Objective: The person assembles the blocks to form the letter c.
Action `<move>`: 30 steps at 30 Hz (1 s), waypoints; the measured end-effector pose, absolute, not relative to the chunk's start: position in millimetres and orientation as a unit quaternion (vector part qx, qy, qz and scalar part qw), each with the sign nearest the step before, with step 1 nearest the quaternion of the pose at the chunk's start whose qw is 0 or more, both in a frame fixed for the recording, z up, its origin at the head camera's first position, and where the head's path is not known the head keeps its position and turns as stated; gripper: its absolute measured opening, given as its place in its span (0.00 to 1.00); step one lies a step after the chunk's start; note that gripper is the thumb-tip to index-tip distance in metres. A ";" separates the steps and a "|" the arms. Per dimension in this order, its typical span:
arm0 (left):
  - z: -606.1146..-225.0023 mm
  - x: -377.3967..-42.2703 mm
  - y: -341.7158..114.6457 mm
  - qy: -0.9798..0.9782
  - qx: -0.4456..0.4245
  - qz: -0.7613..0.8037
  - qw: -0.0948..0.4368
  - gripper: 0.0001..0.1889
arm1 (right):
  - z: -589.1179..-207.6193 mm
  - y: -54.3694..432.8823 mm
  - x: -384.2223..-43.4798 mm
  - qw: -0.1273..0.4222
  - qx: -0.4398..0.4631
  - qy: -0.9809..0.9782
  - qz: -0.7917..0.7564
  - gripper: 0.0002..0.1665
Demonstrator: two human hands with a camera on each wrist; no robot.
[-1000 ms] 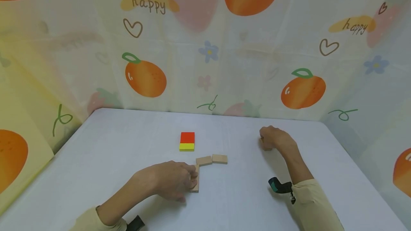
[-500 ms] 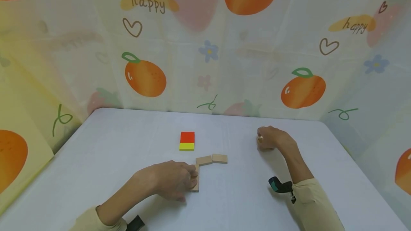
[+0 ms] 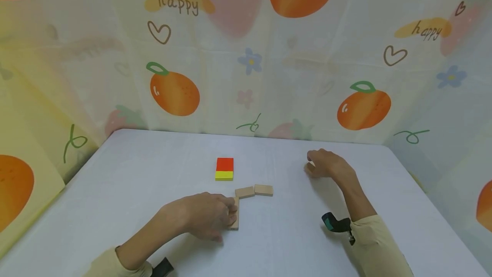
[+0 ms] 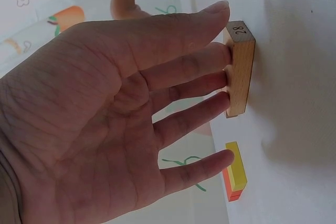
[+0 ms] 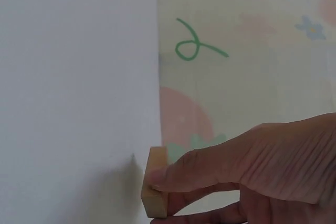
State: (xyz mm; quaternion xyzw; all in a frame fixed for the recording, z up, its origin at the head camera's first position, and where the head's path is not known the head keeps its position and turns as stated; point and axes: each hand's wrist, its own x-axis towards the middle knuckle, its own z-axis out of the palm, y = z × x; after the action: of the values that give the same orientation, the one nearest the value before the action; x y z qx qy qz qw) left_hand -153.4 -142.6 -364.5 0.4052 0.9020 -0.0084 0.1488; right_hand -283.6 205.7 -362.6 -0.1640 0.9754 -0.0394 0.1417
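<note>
Left hand point(image 3: 201, 215): fingers nearly straight, tips resting on top of block 28 point(image 4: 241, 72) — the number is printed on its end face. Block 28 lies near the middle of the tabletop point(image 3: 153, 161), its length running between the near and far edges.

Right hand point(image 3: 328, 163): pinches the gripped block point(image 5: 156, 200) between thumb and fingers, near the far edge, on the side of the far right corner. Whether the gripped block touches the tabletop cannot be told.

By the far end of block 28, two further pieces extend toward the right edge: the inner block point(image 3: 244, 192), slightly askew, then the outer block point(image 3: 263, 190), just beside it, end to end. The yellow block point(image 3: 224, 176) lies between these and the far edge, against a red piece point(image 3: 224, 164) on its far side — one block or more, unclear.

Count: plain wooden blocks, four; yellow block, one; hands, two; beige sleeves point(image 3: 380, 245), two; black devices point(image 3: 336, 222) at the wrists, two. On the cloth point(image 3: 300, 72) beyond the far edge: six oranges point(image 3: 174, 93), two legible "happy" prints point(image 3: 178, 3).
</note>
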 end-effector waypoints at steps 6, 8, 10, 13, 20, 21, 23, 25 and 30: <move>-366.9 -155.1 -141.1 0.900 0.407 -0.014 0.154 0.21 | -348.2 200.4 -269.3 0.069 -0.258 0.957 -0.115 0.11; -367.5 -155.4 -140.9 0.901 0.406 -0.016 0.154 0.21 | -341.1 195.3 -260.3 0.056 -0.285 0.946 -0.142 0.10; -367.6 -155.5 -140.8 0.901 0.406 -0.016 0.154 0.20 | -335.3 186.9 -249.1 0.045 -0.307 0.938 -0.152 0.10; -367.2 -155.2 -140.7 0.902 0.404 -0.012 0.155 0.19 | -331.9 168.1 -229.2 0.039 -0.337 0.930 -0.143 0.11; -366.2 -155.2 -139.9 0.902 0.401 -0.006 0.158 0.18 | -346.3 120.7 -181.2 0.109 -0.425 0.894 -0.092 0.12; -366.2 -155.6 -139.8 0.902 0.403 -0.008 0.157 0.19 | -349.3 114.8 -175.4 0.121 -0.436 0.888 -0.083 0.12; -365.4 -155.7 -140.2 0.903 0.399 0.001 0.160 0.19 | -354.4 103.7 -166.3 0.144 -0.453 0.877 -0.063 0.11; -364.6 -155.8 -140.5 0.904 0.396 0.007 0.162 0.19 | -359.3 95.5 -159.6 0.147 -0.475 0.867 -0.036 0.10; -363.2 -155.4 -140.7 0.907 0.379 0.032 0.180 0.19 | -370.8 81.6 -151.0 0.142 -0.498 0.856 -0.010 0.08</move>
State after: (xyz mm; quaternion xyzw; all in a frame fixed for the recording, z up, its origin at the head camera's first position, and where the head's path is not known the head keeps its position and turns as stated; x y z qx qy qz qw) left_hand -155.4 -140.7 -363.2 0.3788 0.9073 0.0319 0.1800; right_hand -151.0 81.6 -370.8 -0.4979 0.8555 -0.0103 0.1418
